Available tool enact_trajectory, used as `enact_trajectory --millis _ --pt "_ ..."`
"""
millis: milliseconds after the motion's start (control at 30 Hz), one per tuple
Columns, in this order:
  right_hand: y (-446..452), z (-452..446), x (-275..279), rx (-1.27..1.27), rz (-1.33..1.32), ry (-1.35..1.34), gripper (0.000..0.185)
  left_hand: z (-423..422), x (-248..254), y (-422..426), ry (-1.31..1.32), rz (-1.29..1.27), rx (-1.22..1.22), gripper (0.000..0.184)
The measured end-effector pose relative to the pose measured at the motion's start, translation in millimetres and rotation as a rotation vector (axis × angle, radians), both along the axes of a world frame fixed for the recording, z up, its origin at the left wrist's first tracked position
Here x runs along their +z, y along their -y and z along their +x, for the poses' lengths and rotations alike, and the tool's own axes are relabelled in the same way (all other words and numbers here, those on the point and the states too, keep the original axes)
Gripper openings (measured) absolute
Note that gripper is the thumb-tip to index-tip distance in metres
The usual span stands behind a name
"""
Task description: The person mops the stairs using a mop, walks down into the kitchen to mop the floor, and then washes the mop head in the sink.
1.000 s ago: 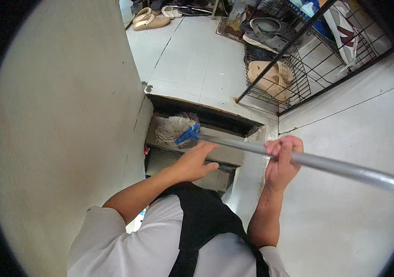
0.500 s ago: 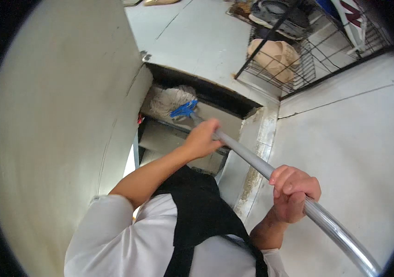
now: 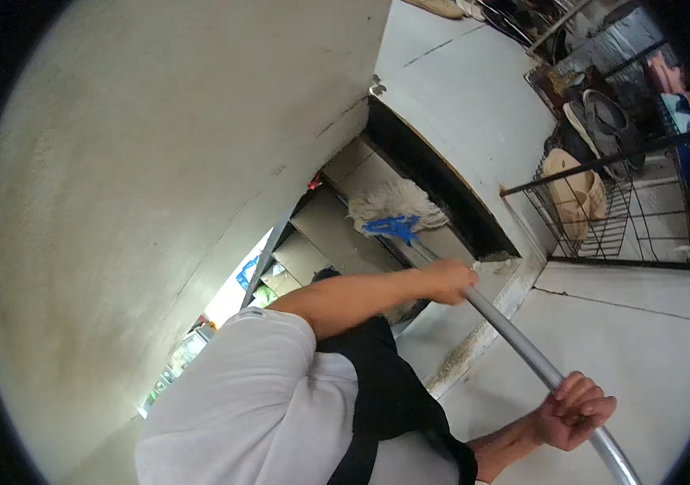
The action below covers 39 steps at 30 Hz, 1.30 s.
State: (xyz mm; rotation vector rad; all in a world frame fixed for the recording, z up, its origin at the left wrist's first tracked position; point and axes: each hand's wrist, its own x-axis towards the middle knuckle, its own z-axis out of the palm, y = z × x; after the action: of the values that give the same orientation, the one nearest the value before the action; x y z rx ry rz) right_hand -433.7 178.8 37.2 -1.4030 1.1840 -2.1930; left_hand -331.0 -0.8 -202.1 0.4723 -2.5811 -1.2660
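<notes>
Head view, the mop: Loose pale mop strands (image 3: 397,202) spread over the top tread (image 3: 351,164) of a narrow staircase, below a dark riser (image 3: 430,168); a blue clamp (image 3: 393,227) joins them to a metal pole (image 3: 514,338).
Left hand: The left hand (image 3: 448,281) closes around the pole's lower part, near the clamp.
Right hand: The right hand (image 3: 578,410) grips the pole farther up, fingers curled.
Grip: Hands well apart likely give the best control, the lower one steering while the upper one sets the angle.
Stroke: Short passes along the tread, strands flat, seem wisest; the corner under the riser probably needs the most care.
Footing: The steps look tight, and a damp edge could prove slippery; whether the tread is wet cannot be told.
Stairs: Lower treads (image 3: 341,230) descend beneath the person's arm, beside a ledge (image 3: 474,347) with a worn, stained edge.
Landing: Pale tiles (image 3: 450,93) stretch above the riser, meeting a scuffed, plain wall (image 3: 159,162).
Rack: A black wire rack (image 3: 632,144) stands at the landing's side, tan clogs (image 3: 569,190) in its basket and a dark shoe (image 3: 610,125) nearby.
</notes>
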Motion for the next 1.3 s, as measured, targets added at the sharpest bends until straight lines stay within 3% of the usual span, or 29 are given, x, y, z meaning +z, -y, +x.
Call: enact_trajectory --millis 133,333,400,467,533,667,800,900,1200,1300 --pt "62 35 -38 0.353 -0.05 -0.009 0.03 60 -28 77 -0.035 -0.111 0.174 0.025" --pt "103 71 -58 0.275 -0.056 0.092 0.014 94 -30 124 -0.068 -0.161 0.309 0.023" --pt "93 62 -43 0.28 0.021 -0.025 0.013 80 -29 111 -0.039 -0.138 0.262 0.023" --pt "72 49 -25 0.231 0.018 -0.036 0.013 61 -29 90 -0.013 -0.117 0.232 0.022" --pt "49 40 -5 0.192 0.01 -0.042 0.013 31 -26 56 -0.146 -0.138 0.124 0.02" --pt "6 42 31 0.008 0.13 -0.149 0.025 -23 -15 -5 -0.303 0.062 -0.021 0.016" --pt "-19 44 46 -0.265 0.218 -0.239 0.033 -58 13 -52 -0.23 0.277 -0.261 0.014" --pt "-36 44 50 -0.422 0.257 -0.239 0.032 -74 11 -75 -0.246 0.31 -0.286 0.014" --pt "-69 41 62 -0.521 0.214 0.066 0.03 -39 29 -82 -0.01 0.198 -0.487 0.019" --pt "-60 46 53 -0.626 0.289 0.134 0.03 -32 1 -84 0.019 0.172 -0.551 0.015"
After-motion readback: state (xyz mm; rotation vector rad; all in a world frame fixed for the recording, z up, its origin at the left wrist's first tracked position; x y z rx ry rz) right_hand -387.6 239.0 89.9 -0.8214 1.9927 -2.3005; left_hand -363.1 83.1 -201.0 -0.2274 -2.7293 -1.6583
